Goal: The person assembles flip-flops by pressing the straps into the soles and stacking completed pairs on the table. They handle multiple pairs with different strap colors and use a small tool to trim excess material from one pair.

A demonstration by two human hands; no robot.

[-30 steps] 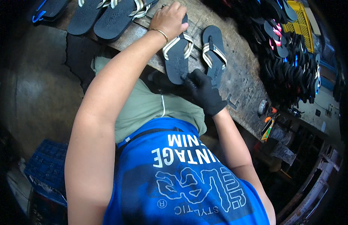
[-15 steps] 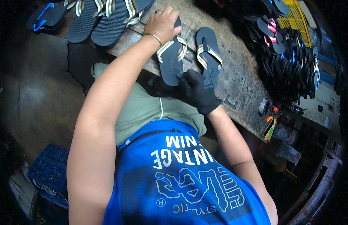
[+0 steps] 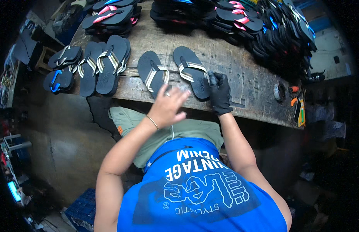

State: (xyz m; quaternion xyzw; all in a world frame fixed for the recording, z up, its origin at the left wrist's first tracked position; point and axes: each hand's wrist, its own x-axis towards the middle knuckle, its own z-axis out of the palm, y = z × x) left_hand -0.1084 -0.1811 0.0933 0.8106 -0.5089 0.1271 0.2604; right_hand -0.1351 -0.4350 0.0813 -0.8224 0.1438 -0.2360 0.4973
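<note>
Two black flip-flops with cream-and-dark striped straps lie side by side near the front edge of the workbench. By the heel of the left flip-flop hovers my left hand, bare and smeared a little by motion, its fingers spread; whether it touches the sole is unclear. My right hand, in a black glove, is beside the heel of the right flip-flop. Its fingers are curled closed, and anything inside them is hidden.
Striped-strap flip-flops and a blue-strapped one line the bench's left end. Tall stacks of black flip-flops crowd the far right; pink-strapped ones lie farther back. A tape roll and small tools sit near the right corner.
My left hand has let go of the left flip-flop's toe and drawn back toward me. My right hand has gone from between the flip-flops to the right one's outer side. The view has shifted.
</note>
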